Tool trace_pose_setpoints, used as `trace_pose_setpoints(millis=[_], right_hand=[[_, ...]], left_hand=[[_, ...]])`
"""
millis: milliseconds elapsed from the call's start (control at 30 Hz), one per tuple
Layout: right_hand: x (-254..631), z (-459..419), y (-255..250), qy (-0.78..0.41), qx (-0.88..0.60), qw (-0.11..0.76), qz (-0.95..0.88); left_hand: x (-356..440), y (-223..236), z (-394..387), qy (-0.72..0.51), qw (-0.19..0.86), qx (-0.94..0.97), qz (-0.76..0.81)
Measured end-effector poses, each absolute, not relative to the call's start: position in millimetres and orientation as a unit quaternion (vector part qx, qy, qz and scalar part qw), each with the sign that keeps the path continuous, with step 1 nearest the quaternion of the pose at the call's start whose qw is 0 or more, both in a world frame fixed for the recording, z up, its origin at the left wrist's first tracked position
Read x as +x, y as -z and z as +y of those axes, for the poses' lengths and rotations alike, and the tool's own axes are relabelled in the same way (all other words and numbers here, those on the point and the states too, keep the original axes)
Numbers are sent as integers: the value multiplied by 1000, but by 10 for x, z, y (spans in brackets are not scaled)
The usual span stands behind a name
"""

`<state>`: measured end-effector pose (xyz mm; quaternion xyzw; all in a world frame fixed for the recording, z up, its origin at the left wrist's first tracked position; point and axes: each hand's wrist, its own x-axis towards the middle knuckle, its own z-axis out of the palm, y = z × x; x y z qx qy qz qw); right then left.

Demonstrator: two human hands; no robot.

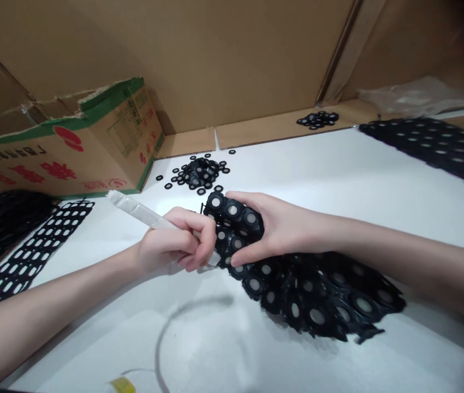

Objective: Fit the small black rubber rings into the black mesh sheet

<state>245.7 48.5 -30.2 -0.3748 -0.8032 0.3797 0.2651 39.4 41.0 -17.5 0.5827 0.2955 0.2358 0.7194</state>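
My left hand is closed around a white pen-like tool, whose lower tip points at the edge of a black sheet. My right hand grips that black rubbery sheet of rings, with the thumb on the near side and the fingers over the top. Folded or bunched, the sheet trails down to the right below my right forearm. Pale round centres show across it. Just beyond my hands lies a pile of loose black rings, some scattered around it on the white surface.
An open cardboard box with green edging stands at the back left. In front of it lie a perforated black sheet and a dark heap. More black rings, another ring sheet and clear plastic are at the back right.
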Motion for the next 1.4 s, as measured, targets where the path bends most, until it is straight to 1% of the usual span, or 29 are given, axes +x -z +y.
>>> trace_pose_setpoints(millis=[133,233,300,433,600,767,967,1100,1300,1400], right_hand=[[2444,467,289,-379,-396,270,-791],[2425,454,266,-414,-376,273,-783],[2415,450,268,-430,-364,290,-773],[2406,449,322,-392,-403,322,-762],[2405,445,343,-342,-437,302,-775],[2404,443,334,-316,-457,290,-779],[2403,485,397,-392,-435,333,-739],[2411,507,399,-424,-420,334,-729],[2397,472,364,-387,-422,352,-741],[2393,477,383,-373,-454,370,-719]], left_hand=[[392,180,410,-234,714,588,301],[391,183,409,-232,711,590,304],[389,190,411,-231,714,588,303],[374,213,440,-232,725,573,303],[325,191,549,-272,724,565,286],[324,182,623,-345,685,573,290],[364,228,573,-395,610,618,300],[371,218,539,-410,581,638,296],[383,225,544,-411,569,647,299],[383,266,563,-418,562,653,288]])
